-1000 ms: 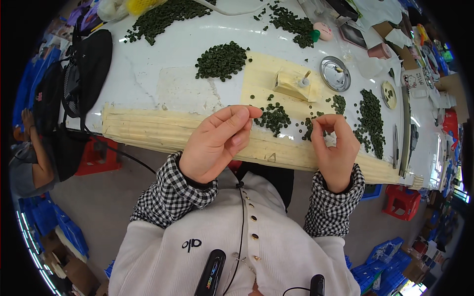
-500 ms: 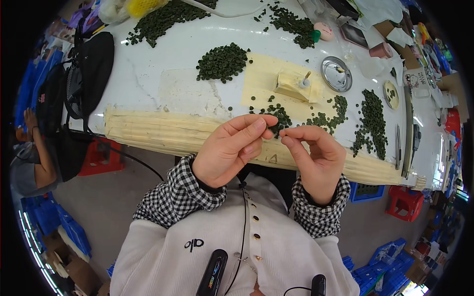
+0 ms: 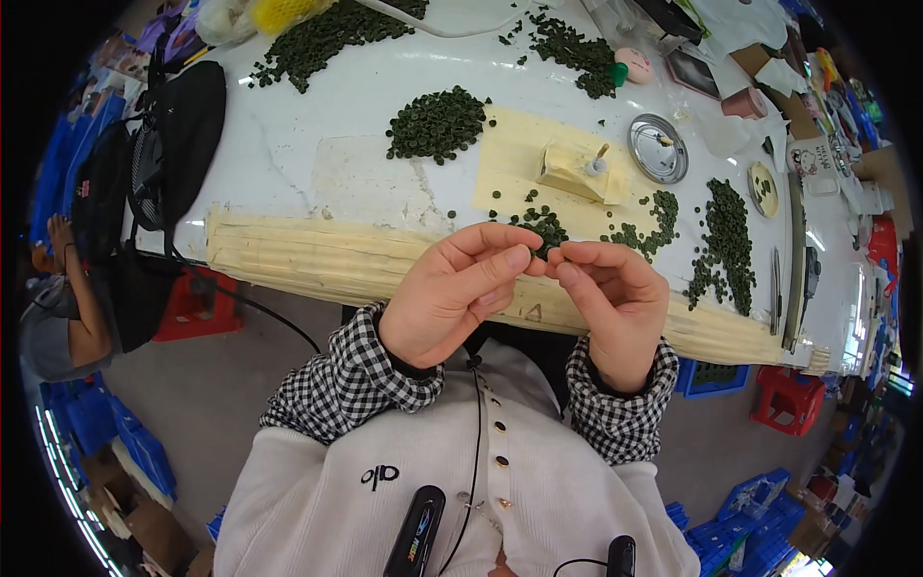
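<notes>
Over the padded front edge of the table, my two hands meet fingertip to fingertip. Thumb and index finger of my left hand [image 3: 457, 293] are pinched together, and a small dark green piece [image 3: 533, 255] just shows at their tips. My right hand [image 3: 620, 308] pinches too, its tips against those of the left; what it holds, if anything, is too small and hidden to make out. Right behind the fingertips lies a little pile of dark green round pieces [image 3: 546, 227]. Beyond it a block wrapped in pale tape [image 3: 577, 175], with a short peg on top, sits on a yellowish sheet [image 3: 510, 144].
More green pieces lie in a heap [image 3: 437, 125] at centre left and a long pile [image 3: 728, 245] at right. A round metal lid [image 3: 658, 149] and a small yellow dish [image 3: 762, 188] are farther right. Black bags [image 3: 187, 144] hang over the left end. A red stool [image 3: 788, 399] stands below.
My right hand has moved slightly left and up, so its fingertips now touch those of my left hand. The left hand has shifted a little right; its pinch stays closed.
</notes>
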{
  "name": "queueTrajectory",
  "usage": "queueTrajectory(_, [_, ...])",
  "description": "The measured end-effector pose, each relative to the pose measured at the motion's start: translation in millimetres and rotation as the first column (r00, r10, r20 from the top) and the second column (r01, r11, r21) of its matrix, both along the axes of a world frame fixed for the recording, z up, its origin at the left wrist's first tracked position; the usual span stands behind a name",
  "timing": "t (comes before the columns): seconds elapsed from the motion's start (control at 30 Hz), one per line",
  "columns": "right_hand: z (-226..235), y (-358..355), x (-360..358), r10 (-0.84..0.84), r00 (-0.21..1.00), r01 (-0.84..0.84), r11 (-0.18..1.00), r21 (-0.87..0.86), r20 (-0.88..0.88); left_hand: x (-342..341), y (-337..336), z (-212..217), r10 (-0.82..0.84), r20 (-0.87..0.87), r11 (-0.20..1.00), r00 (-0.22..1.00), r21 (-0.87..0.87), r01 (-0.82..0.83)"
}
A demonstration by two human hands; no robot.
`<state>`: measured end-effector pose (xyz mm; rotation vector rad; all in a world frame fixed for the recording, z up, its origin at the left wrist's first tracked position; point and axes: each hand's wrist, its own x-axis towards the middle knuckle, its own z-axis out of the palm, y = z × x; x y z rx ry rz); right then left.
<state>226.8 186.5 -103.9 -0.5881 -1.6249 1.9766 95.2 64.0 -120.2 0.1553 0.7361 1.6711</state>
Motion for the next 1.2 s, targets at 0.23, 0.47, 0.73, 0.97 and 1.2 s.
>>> queueTrajectory(0.23, [-3.4, 1.2, 0.2, -0.027, 1.000, 0.027, 0.999, 0.029, -0.012, -1.6, 1.7, 6.0, -0.014, -0.049, 0.999, 0.999, -0.037, 0.012])
queueTrajectory(0.47, [-3.8, 11.7, 9.8, -0.208, 0.977, 0.200, 0.970, 0.136, 0.050, -17.8, 1.5, 1.9, -0.092, -0.944, 0.954, 0.316, -0.175, -0.244])
queueTrajectory(0.73, [-4.2, 8.9, 9.8, -0.198, 0.978, 0.192, 0.976, 0.098, 0.059, -20.7, 5.9, 9.7, 0.174, -0.532, 0.970, 0.828, -0.054, -0.238])
queueTrajectory(0.97, [-3.3, 9.1, 8.4, -0.190, 0.979, 0.175, 0.968, 0.180, 0.070, -27.3, 1.7, 17.5, 0.192, 0.192, 0.979, 0.962, 0.027, -0.201])
queueTrajectory(1.2, [-3.8, 8.7, 7.8, -0.166, 0.983, 0.149, 0.970, 0.191, 0.074, -21.5, 5.9, 18.7, 0.177, 0.174, 0.984, 0.969, -0.018, -0.177])
